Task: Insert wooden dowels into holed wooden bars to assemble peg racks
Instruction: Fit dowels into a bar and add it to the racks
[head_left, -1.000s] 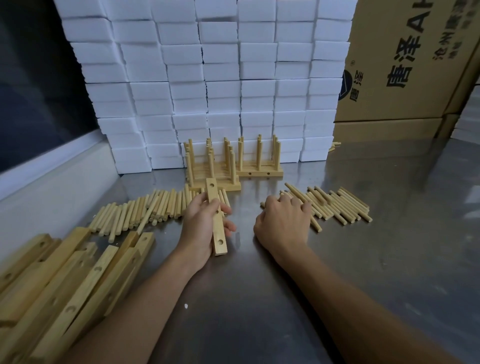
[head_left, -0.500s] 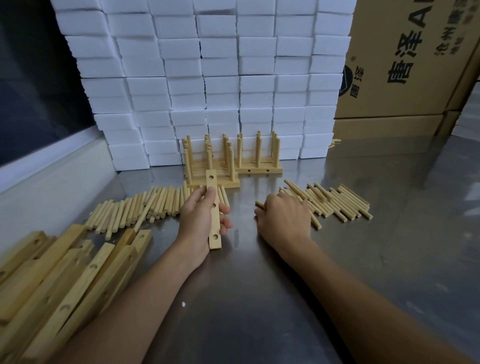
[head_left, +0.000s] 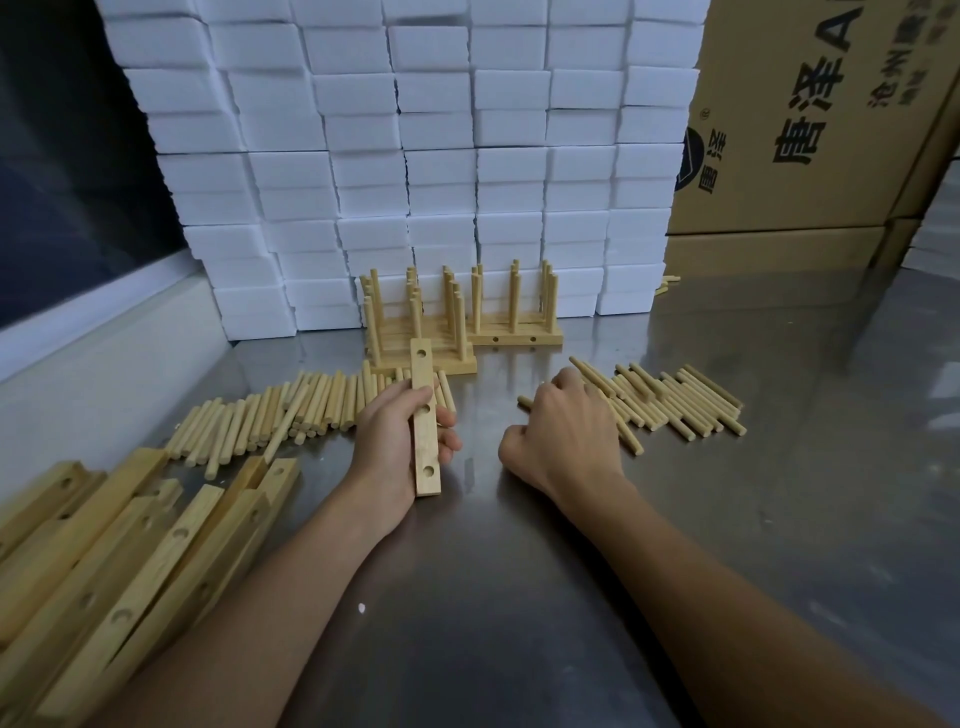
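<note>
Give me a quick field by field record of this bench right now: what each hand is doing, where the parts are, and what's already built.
left hand: grip around a holed bar, holes facing up, none filled
right hand: fingers curled on the right dowel pile; hold on a dowel unclear
left dowel pile: loose on the table, beyond the left hand
spare bars: heaped at the near left
finished racks: upright against the white blocks
surface: metal table
right rear: cardboard box
</note>
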